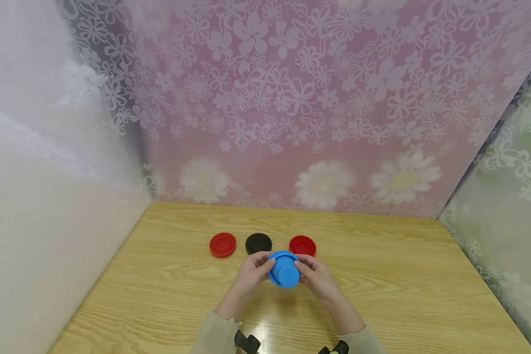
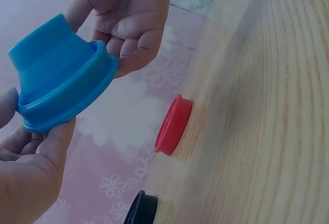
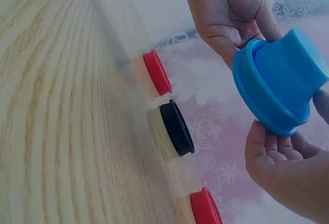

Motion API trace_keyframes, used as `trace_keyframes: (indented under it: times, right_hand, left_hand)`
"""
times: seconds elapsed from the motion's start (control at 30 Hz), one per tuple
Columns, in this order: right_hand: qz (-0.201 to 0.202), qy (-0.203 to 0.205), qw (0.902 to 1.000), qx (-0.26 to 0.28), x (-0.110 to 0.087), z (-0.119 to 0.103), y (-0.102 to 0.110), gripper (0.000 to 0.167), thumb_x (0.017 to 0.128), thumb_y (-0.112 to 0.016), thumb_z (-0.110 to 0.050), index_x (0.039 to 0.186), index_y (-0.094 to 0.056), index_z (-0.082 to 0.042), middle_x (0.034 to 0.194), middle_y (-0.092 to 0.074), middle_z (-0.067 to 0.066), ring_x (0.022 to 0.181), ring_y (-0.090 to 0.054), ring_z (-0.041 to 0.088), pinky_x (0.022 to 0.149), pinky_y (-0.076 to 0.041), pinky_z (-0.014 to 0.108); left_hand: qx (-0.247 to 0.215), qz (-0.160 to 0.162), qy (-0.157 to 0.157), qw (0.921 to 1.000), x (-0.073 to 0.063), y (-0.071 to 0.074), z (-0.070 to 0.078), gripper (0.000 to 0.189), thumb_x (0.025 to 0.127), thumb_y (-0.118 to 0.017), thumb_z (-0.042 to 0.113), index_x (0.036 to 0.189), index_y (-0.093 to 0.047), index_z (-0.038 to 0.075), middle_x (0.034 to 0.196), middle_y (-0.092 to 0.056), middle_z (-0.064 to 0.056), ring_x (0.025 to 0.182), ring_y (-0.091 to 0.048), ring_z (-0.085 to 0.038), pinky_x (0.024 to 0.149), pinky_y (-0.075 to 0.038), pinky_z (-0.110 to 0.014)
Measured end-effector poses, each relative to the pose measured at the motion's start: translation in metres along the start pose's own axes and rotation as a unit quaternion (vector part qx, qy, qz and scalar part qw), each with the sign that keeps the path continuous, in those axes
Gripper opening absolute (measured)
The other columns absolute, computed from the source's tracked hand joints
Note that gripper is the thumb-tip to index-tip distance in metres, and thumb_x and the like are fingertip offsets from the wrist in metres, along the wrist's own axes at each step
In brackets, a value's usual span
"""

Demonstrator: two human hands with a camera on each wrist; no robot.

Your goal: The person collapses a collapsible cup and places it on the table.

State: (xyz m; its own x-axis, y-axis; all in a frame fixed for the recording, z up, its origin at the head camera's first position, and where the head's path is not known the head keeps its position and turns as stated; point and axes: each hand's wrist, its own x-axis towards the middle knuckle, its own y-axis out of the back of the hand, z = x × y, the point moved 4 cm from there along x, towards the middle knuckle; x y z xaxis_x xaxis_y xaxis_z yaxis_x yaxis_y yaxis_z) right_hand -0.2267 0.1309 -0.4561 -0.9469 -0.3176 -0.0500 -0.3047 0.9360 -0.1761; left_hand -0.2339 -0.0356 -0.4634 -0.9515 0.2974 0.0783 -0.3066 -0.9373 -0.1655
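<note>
Both hands hold a blue collapsible cup (image 1: 287,273) above the table, its narrow end towards me and its wide rim away. My left hand (image 1: 252,271) pinches the rim on the left side, thumb on the near face; my right hand (image 1: 319,278) pinches it on the right. In the left wrist view the cup (image 2: 61,77) stands out in steps from its rim. The right wrist view shows the same tilted cup (image 3: 277,80) between the two hands.
Behind the hands, a red ringed disc (image 1: 223,245), a black one (image 1: 258,243) and another red one (image 1: 303,244) lie flat in a row on the wooden table (image 1: 168,290). Flower-patterned cloth (image 1: 292,108) stands along the table's back and sides.
</note>
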Motion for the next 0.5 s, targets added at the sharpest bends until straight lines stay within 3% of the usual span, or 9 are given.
trace_keyframes:
  times: [0.1, 0.27, 0.5]
  right_hand:
    - [-0.004, -0.001, 0.9996, 0.027, 0.000, 0.001, 0.000, 0.029, 0.091, -0.051, -0.015, 0.114, -0.049, 0.003, 0.099, -0.057, 0.004, 0.088, -0.054, 0.016, 0.078, -0.046, 0.033]
    - [-0.008, 0.005, 0.9978, 0.066, 0.000, 0.002, 0.000, 0.016, 0.092, -0.048, -0.011, 0.107, -0.052, -0.009, 0.099, -0.056, 0.001, 0.088, -0.054, 0.015, 0.079, -0.045, 0.032]
    - [-0.019, 0.020, 0.9976, 0.063, -0.001, 0.002, 0.000, 0.017, 0.090, -0.049, -0.006, 0.107, -0.052, -0.008, 0.097, -0.057, 0.001, 0.087, -0.054, 0.014, 0.076, -0.047, 0.029]
  left_hand:
    - [-0.028, 0.012, 0.006, 0.9995, 0.000, -0.001, 0.000, 0.035, 0.089, -0.053, 0.014, 0.114, -0.048, -0.011, 0.096, -0.060, -0.009, 0.088, -0.058, -0.018, 0.078, -0.047, -0.040]
    - [-0.066, 0.015, 0.015, 0.9976, -0.004, -0.007, 0.012, 0.027, 0.090, -0.048, 0.004, 0.110, -0.044, -0.014, 0.090, -0.059, -0.004, 0.084, -0.057, -0.016, 0.075, -0.049, -0.036]
    - [-0.048, -0.004, 0.035, 0.9982, 0.002, -0.007, 0.001, 0.034, 0.087, -0.056, 0.009, 0.112, -0.045, -0.012, 0.100, -0.058, -0.013, 0.090, -0.056, -0.022, 0.076, -0.048, -0.040]
